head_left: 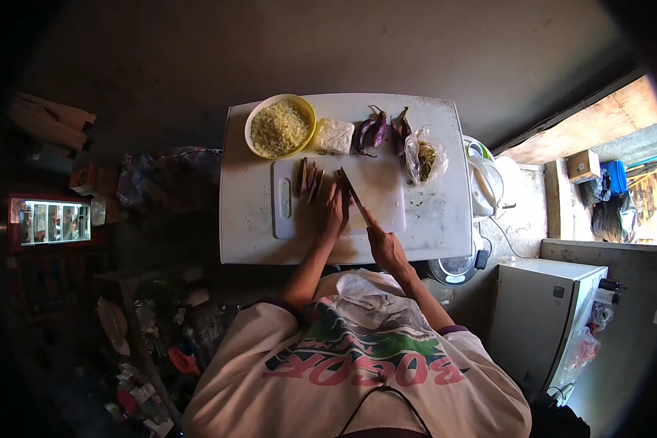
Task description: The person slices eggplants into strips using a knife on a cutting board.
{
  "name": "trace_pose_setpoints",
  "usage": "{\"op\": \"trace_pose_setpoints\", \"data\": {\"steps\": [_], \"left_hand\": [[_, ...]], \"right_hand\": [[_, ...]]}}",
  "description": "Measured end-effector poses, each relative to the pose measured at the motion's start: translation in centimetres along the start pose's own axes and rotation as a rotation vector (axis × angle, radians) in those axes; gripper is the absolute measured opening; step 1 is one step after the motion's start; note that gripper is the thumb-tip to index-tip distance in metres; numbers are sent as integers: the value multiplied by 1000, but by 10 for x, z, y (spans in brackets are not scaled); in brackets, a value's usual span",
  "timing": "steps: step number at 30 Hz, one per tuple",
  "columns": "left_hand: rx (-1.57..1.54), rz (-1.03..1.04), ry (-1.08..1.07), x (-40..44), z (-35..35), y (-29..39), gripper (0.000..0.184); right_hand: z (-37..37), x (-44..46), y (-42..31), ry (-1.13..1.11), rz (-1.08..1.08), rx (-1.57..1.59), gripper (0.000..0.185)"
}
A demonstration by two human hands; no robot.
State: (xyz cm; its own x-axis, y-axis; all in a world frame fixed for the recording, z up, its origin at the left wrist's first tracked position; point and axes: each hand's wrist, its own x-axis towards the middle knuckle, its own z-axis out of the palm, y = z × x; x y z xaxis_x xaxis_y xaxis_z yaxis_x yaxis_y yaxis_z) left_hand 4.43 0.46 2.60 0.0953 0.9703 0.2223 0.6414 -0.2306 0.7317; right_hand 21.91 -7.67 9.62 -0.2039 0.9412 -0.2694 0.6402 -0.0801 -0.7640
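A: In the head view, what is the surface like?
B: A white table [431,237] against a plain wall [387,44], bits scattered on top. A white cutting board [383,193] lies on it. Along the far side stand a yellow bowl [312,135] of pale, grainy food, a wrapped white packet [335,136], whole purple eggplants [379,131] and a clear bag [414,152] with greens. A white cabinet [529,306] stands to the right.
A: And the cut pieces?
B: The eggplant pieces [310,180] are long and narrow, dark-skinned with paler sides, lying side by side near the board's slotted end. A little purple also shows between the left hand and the blade.
A: The hands?
B: The right hand [387,248] is closed around the handle of a knife [353,193], its blade slanting over the board. The left hand [336,210] is low over the board beside it; whether it grips anything, I can't tell.
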Motion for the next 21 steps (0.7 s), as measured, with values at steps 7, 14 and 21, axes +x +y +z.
{"op": "trace_pose_setpoints", "data": {"steps": [7, 14, 21], "left_hand": [[-38, 83, 70, -3, 5, -8, 50], [-21, 199, 219, 10, -14, 17, 40], [-1181, -5, -205, 28, -128, 153, 23]], "right_hand": [[-6, -2, -12, 35, 26, -53, 55], [0, 1, -2, 42, 30, -62, 56], [3, 2, -4, 104, 31, -47, 57]]}}
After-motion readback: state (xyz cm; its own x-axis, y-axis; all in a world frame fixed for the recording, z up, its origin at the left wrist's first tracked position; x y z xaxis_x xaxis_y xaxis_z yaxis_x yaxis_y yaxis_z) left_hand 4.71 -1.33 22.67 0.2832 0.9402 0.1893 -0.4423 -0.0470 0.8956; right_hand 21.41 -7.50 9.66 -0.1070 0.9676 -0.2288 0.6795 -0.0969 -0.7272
